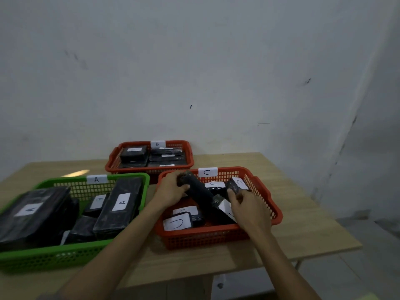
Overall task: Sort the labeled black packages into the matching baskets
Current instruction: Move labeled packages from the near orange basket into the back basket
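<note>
1. Pale wood tabletop (281,213) carries three mesh baskets set near one another, each with a paper letter tag on its far rim so a package can be matched at a glance.
2. Green basket A (75,254) sits at the left, packed with black packages; most show A, but one small package (96,204) among them seems to read B, which I judge a misfit to be moved.
3. Red basket C (216,237) lies in front of the person, holding packages whose labels show C.
4. Red basket B (149,167) stands farthest back, against the wall, filled with flat black packages.
5. One long black package (201,198) is held tilted over basket C, between both hands, probably so it can be laid among the others or turned to read its label.
6. Left hand (173,191) is closed around the far end of that package.
7. Right hand (246,204) pinches its near end, fingers curled, beside a white label.
</note>
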Tool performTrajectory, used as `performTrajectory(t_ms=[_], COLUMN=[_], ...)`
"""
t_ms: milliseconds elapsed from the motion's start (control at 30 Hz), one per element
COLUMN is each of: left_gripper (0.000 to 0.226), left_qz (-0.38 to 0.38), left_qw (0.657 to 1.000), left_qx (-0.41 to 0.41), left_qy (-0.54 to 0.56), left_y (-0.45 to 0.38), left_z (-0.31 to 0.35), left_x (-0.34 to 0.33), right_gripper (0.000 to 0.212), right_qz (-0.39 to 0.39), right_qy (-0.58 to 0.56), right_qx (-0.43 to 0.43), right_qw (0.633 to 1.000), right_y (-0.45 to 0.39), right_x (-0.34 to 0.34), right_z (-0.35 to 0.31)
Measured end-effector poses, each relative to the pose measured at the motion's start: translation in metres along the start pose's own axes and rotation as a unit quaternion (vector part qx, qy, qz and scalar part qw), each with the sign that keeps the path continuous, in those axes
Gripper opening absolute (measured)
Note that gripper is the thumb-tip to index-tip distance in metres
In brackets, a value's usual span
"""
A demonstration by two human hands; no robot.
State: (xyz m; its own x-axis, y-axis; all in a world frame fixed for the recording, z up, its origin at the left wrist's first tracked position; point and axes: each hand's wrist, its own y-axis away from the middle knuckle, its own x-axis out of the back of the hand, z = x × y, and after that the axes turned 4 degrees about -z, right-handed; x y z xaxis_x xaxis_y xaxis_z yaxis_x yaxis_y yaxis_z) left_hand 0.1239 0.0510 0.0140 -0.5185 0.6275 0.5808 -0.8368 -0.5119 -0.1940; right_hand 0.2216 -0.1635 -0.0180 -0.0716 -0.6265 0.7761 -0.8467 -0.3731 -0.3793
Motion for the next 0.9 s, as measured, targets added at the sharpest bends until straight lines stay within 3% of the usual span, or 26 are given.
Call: performTrajectory(t_ms=[267, 333, 400, 467, 600, 767, 900], left_gripper=[0.038, 0.039, 0.040, 0.039, 0.041, 0.039, 0.057], left_qz=[0.096, 0.106, 0.106, 0.094, 0.041, -0.030, -0.029], left_qw=[0.986, 0.978, 0.971, 0.965, 0.951, 0.923, 0.927], left_qx=[-0.124, -0.165, -0.199, -0.225, -0.278, -0.332, -0.291], left_qy=[-0.061, -0.069, -0.085, -0.097, -0.132, -0.194, -0.235], left_y=[0.024, 0.031, 0.037, 0.042, 0.049, 0.053, 0.053], left_z=[-0.005, -0.004, -0.002, 0.002, 0.006, 0.006, -0.004], left_x=[0.020, 0.020, 0.018, 0.013, 0.000, -0.004, 0.004], right_gripper=[0.035, 0.033, 0.039, 0.047, 0.048, 0.035, 0.039], right_qz=[-0.105, -0.106, -0.092, -0.122, -0.298, -0.290, -0.269], right_qy=[0.056, 0.018, -0.090, -0.233, -0.388, -0.492, -0.533], right_qx=[-0.020, -0.021, -0.031, -0.090, -0.193, -0.198, -0.205], right_qw=[0.993, 0.994, 0.991, 0.960, 0.850, 0.797, 0.776], right_y=[-0.006, -0.009, -0.014, -0.023, -0.036, -0.042, -0.045], right_x=[-0.001, 0.002, 0.010, 0.021, 0.030, 0.012, 0.008], right_z=[0.001, -0.001, -0.005, -0.016, -0.037, -0.045, -0.044])
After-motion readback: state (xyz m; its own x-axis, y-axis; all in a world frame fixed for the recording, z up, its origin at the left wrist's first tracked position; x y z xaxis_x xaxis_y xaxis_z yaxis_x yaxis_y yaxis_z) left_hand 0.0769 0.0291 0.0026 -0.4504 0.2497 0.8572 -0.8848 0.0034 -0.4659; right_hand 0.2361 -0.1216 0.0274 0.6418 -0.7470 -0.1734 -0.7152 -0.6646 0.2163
